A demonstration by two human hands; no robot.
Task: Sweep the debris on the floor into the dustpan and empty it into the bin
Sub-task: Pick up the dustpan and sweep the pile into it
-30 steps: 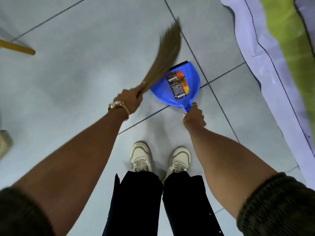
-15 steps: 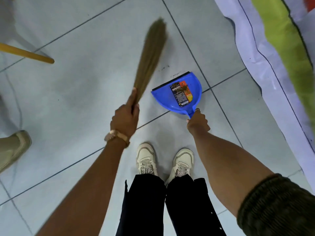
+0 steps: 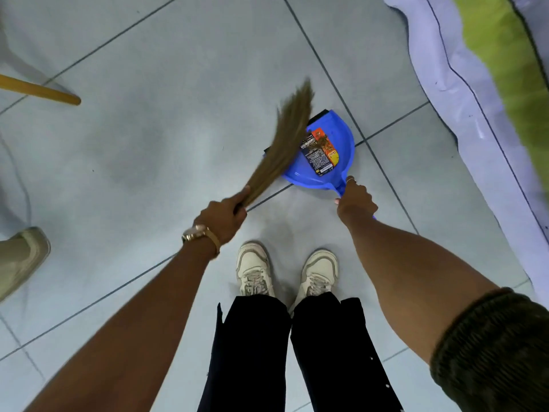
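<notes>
A blue dustpan (image 3: 341, 144) with a printed label rests on the grey tiled floor ahead of my feet. Its black lip faces away from me. My right hand (image 3: 355, 199) is closed around its handle. My left hand (image 3: 222, 217), with a gold watch on the wrist, grips the bound end of a straw hand broom (image 3: 285, 138). The broom's bristles lie across the left side of the pan, blurred by motion. Brownish debris (image 3: 322, 139) sits on the label inside the pan. No bin is visible.
A lilac and lime-green cloth (image 3: 475, 84) covers the floor along the right. A wooden stick (image 3: 41, 90) pokes in at the upper left. Another person's beige shoe (image 3: 20, 260) is at the left edge. My own white sneakers (image 3: 255, 270) stand just behind the pan.
The broom swung from the floor left of the pan rightward over the pan's mouth. The dustpan and my right hand stayed about where they were.
</notes>
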